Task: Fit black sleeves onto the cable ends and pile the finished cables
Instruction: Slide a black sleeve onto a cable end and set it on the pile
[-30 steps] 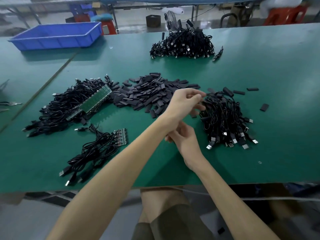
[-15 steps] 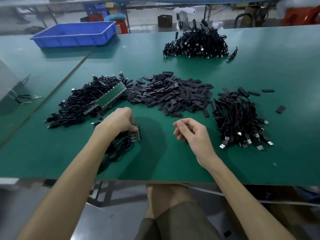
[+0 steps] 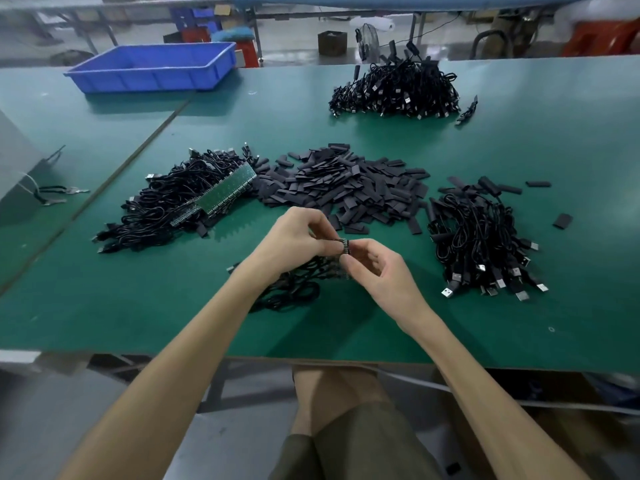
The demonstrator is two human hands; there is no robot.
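- A cable bundle [image 3: 294,285] lies on the green table [image 3: 138,306] near its front edge, with its cables trailing under the left wrist. One end of it, a short dark strip [image 3: 345,246], is held just above the table between the two hands.
- The left hand [image 3: 298,237] pinches the strip's left side, with its fingers curled over it from above.
- The right hand [image 3: 377,268] pinches the strip's right side between thumb and forefinger. Its other fingers are loosely curled.
- Just behind the hands lies a heap of flat black sleeves [image 3: 346,188].
- Left of the sleeves is the left heap [image 3: 166,216] of cables, with a long green board [image 3: 225,192] lying across it.
- Right of the sleeves is the right heap [image 3: 485,244], its metal plugs pointing toward the front edge.
- A loose sleeve [image 3: 562,221] lies just right of that heap.
- The far heap [image 3: 394,88] sits well behind, near the back edge.
- A blue bin [image 3: 152,65] stands at the far left.
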